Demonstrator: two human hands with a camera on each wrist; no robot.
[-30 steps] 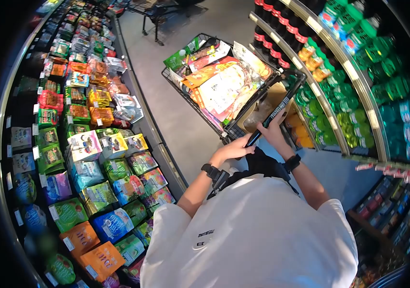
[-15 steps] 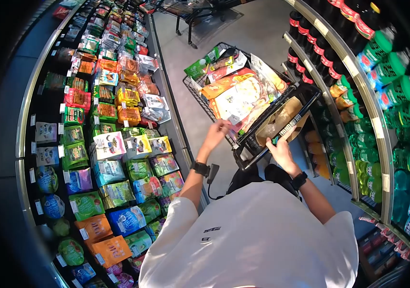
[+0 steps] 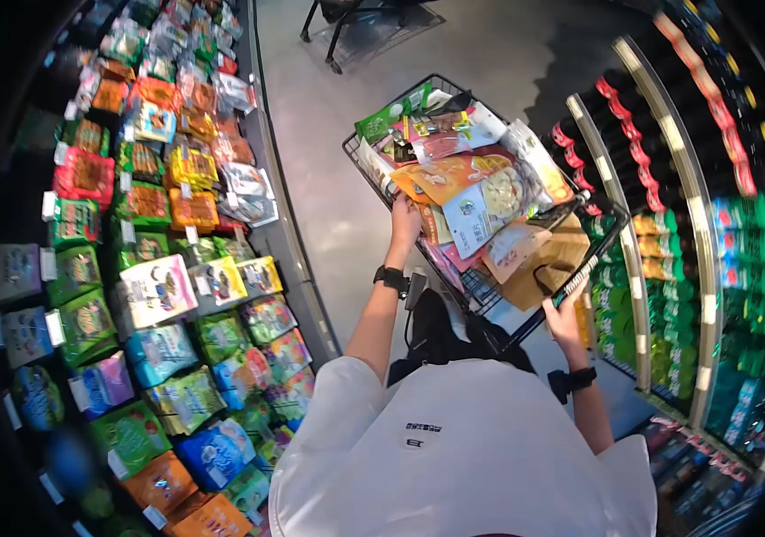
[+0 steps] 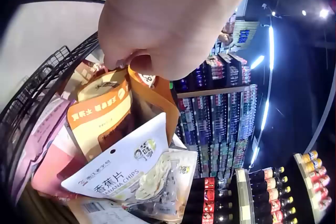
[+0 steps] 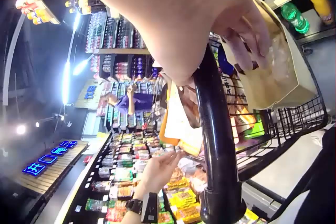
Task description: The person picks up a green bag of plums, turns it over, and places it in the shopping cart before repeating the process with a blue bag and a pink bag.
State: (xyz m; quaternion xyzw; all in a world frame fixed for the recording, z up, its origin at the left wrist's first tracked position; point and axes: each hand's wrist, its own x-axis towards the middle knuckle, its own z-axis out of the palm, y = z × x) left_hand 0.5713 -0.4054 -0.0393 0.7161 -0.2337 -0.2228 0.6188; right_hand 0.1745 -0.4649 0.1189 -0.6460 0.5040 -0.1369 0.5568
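Note:
A wire shopping cart [image 3: 375,182] full of packaged food stands in front of the person. The left hand [image 3: 406,224] is at its left side, and in the left wrist view the left hand [image 4: 168,19] pinches the top of an orange package [image 4: 149,90], its fingertips partly hidden. Below that hand lies a white banana chips pouch [image 4: 118,171], also visible in the head view as a white pouch [image 3: 465,221]. The right hand [image 3: 565,324] grips the black cart handle [image 3: 611,234]; in the right wrist view its fingers curl over the handle [image 5: 215,124].
Snack packages [image 3: 158,291] fill the shelf on the left. Bottles [image 3: 664,331] line the shelves on the right. A brown paper bag [image 3: 548,267] sits at the cart's near end. Another cart [image 3: 336,36] stands ahead, and a person in purple [image 5: 137,102] is farther off.
The left hand has gone from the handle to the packages at the cart's left side. The right hand has stayed on the handle while the cart turned. The white pouch has shifted and tilted.

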